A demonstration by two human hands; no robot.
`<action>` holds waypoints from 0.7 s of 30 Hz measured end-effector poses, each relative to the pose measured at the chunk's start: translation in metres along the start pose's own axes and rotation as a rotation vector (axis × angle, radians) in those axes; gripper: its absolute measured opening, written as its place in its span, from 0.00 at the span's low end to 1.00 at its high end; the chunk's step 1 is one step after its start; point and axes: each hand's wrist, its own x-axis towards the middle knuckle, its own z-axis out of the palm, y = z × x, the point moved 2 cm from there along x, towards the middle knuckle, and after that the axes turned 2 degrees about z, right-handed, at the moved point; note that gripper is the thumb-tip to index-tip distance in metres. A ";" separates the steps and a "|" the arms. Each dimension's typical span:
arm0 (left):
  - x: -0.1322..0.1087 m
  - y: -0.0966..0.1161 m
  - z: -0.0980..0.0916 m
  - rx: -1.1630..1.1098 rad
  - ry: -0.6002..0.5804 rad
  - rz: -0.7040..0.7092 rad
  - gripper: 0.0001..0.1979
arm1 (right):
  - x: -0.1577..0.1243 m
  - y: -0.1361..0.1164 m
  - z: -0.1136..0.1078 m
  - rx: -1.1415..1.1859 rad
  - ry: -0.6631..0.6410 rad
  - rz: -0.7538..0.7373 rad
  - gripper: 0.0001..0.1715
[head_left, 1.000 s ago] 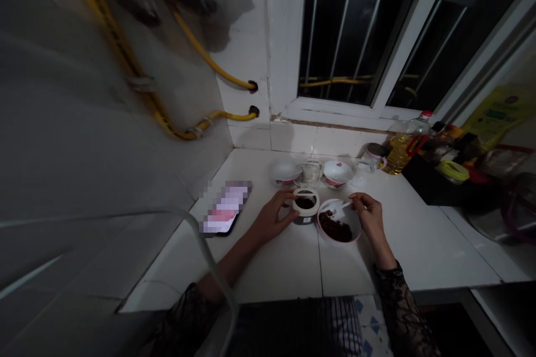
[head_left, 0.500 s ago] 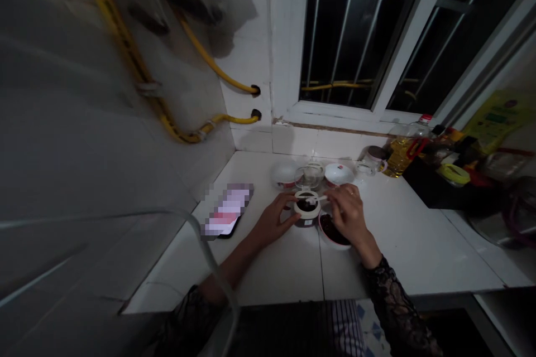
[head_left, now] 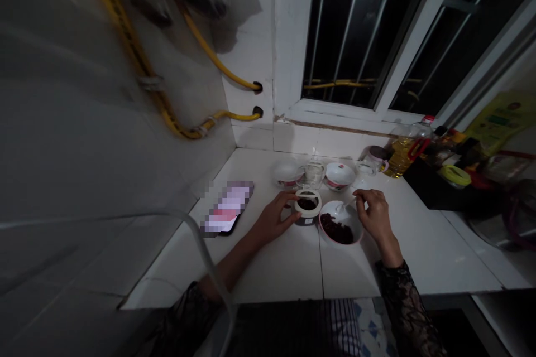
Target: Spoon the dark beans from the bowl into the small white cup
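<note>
My left hand (head_left: 278,217) grips the side of a small jar (head_left: 307,215) with a cream rim and dark contents, its clear lid (head_left: 310,174) tipped back behind it. Just to the right stands a white bowl (head_left: 355,228) with a pink rim, partly filled with a dark, lumpy food (head_left: 335,230). Over the bowl's right side, my right hand (head_left: 374,213) pinches the handle of a small white spoon (head_left: 341,206). The spoon's bowl end is inside the white bowl, near its far wall; whether it carries anything is too small to tell.
Behind the jar stand two more bowls (head_left: 340,177) and a glass mug (head_left: 372,160). An oil bottle (head_left: 400,156) and a black condiment box (head_left: 431,187) are at the right. A lit phone (head_left: 230,209) lies at the left, near the tiled wall. A pale tube (head_left: 205,251) crosses the lower left.
My right hand has moved right with the spoon, from over the jar's mouth to the bowl, uncovering more of the bowl. My left hand stays on the jar.
</note>
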 end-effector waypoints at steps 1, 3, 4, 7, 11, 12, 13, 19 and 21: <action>0.000 0.000 0.000 -0.001 -0.001 -0.005 0.16 | -0.002 0.001 0.003 -0.020 -0.038 -0.014 0.12; 0.000 -0.001 0.000 -0.006 0.001 -0.016 0.15 | -0.006 0.000 0.010 -0.030 -0.110 -0.032 0.13; 0.000 -0.001 0.000 -0.007 0.001 -0.019 0.15 | -0.007 -0.002 0.014 -0.016 -0.139 -0.030 0.13; 0.000 -0.001 0.000 -0.005 0.003 -0.020 0.16 | -0.010 -0.007 0.021 0.072 -0.181 0.031 0.14; 0.000 0.001 0.000 -0.004 0.002 -0.018 0.15 | -0.013 -0.005 0.023 0.153 -0.131 0.186 0.15; 0.000 0.002 0.000 -0.005 0.002 -0.019 0.15 | -0.013 -0.004 0.022 0.165 -0.103 0.224 0.16; 0.000 0.002 -0.001 -0.006 0.001 -0.020 0.15 | -0.014 -0.002 0.021 0.182 -0.076 0.260 0.16; 0.000 0.001 0.000 -0.002 0.001 -0.008 0.16 | -0.013 0.000 0.017 0.412 -0.078 0.464 0.18; 0.000 0.000 0.000 -0.006 0.002 -0.010 0.16 | -0.012 -0.001 0.017 0.480 -0.063 0.506 0.17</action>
